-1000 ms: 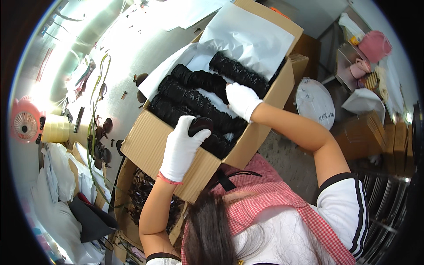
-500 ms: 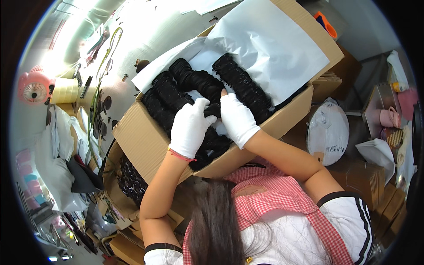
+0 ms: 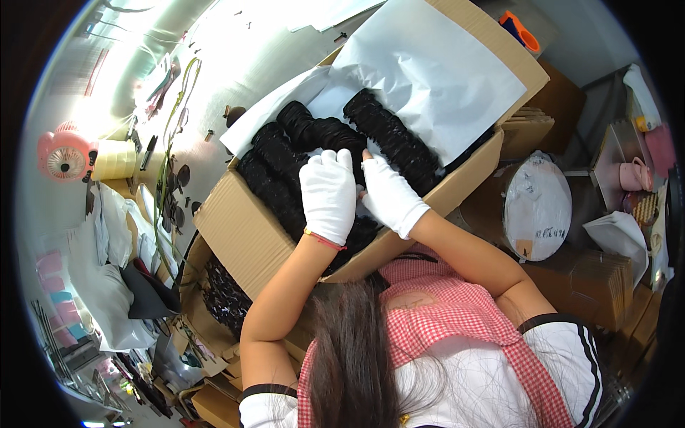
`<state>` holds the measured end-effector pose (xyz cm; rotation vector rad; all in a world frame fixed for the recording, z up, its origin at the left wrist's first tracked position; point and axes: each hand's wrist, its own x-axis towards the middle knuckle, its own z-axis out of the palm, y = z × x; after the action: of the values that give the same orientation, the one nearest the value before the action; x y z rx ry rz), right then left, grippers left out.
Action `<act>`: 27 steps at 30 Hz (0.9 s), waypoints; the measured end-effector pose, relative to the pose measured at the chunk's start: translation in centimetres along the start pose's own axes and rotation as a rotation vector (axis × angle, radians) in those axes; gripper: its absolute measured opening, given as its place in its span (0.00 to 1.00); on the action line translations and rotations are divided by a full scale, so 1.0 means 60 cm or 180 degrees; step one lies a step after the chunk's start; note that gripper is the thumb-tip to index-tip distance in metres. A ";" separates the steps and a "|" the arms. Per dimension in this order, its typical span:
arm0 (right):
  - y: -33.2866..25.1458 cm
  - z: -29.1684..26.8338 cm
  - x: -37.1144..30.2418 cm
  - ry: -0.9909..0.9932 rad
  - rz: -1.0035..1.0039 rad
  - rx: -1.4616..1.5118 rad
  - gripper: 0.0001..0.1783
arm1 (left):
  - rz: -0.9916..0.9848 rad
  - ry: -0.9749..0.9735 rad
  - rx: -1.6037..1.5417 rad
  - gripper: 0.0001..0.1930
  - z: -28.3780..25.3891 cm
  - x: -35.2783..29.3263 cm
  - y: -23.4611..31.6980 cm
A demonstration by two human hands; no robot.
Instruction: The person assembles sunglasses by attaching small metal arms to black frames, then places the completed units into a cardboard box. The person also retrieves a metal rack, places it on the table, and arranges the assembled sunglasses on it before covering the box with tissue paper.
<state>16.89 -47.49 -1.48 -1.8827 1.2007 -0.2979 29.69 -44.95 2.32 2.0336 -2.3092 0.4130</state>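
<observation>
1. The left hand (image 3: 328, 194) wears a white glove and lies flat inside the cardboard box (image 3: 246, 232). Its fingers are stretched out and pressed on the black rolls (image 3: 285, 153); they do not close around anything.
2. The right hand (image 3: 389, 194), also in a white glove, lies just beside the left hand, and the two hands almost touch. Its fingers point up toward the top of the picture and rest on the black rolls. I cannot tell if they grasp one roll or only press on it.
3. The black rolls fill the box in rows, side by side. White paper (image 3: 435, 71) lines the box and folds over its far flap.
4. The box stands on the desk (image 3: 250, 64), with its near wall toward the person. A red thread bracelet (image 3: 325, 240) sits on the left wrist, at the edge of the glove.
5. At the left rim of the picture there is a small pink fan (image 3: 64, 158), and a roll of pale yellow tape (image 3: 114, 159) stands just beside it.
6. To the right of the box, lower down, a round thing wrapped in clear plastic (image 3: 536, 207) lies near flat stacks of cardboard (image 3: 592, 285).
7. The person wears a red and white checked apron (image 3: 442, 314) over a white shirt.
</observation>
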 end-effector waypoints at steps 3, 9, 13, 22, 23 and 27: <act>-0.001 0.012 0.002 0.0225 -0.0005 -0.0319 0.41 | -0.0088 -0.0165 -0.0226 0.36 0.009 0.005 -0.002; -0.004 0.037 0.012 0.0622 0.0000 -0.0387 0.37 | -0.0182 -0.0616 -0.0381 0.59 0.020 0.043 -0.028; -0.005 0.042 0.016 0.0663 0.0036 -0.0238 0.37 | 0.0063 -0.0932 -0.0333 0.64 0.015 0.074 -0.049; 0.012 0.026 0.037 0.0352 -0.0040 0.0698 0.46 | 0.0182 -0.0915 -0.0464 0.53 0.005 0.084 -0.054; 0.010 0.025 0.038 0.0229 0.0208 0.0938 0.47 | 0.0162 -0.0881 -0.0551 0.50 0.005 0.081 -0.054; -0.006 0.017 0.044 0.0162 0.0369 0.1526 0.48 | 0.0093 -0.0569 -0.0640 0.42 0.015 0.067 -0.054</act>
<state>19.06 -49.05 -2.45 -1.3938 1.1457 -0.5219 32.44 -49.37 2.84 2.0158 -2.3683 -0.0025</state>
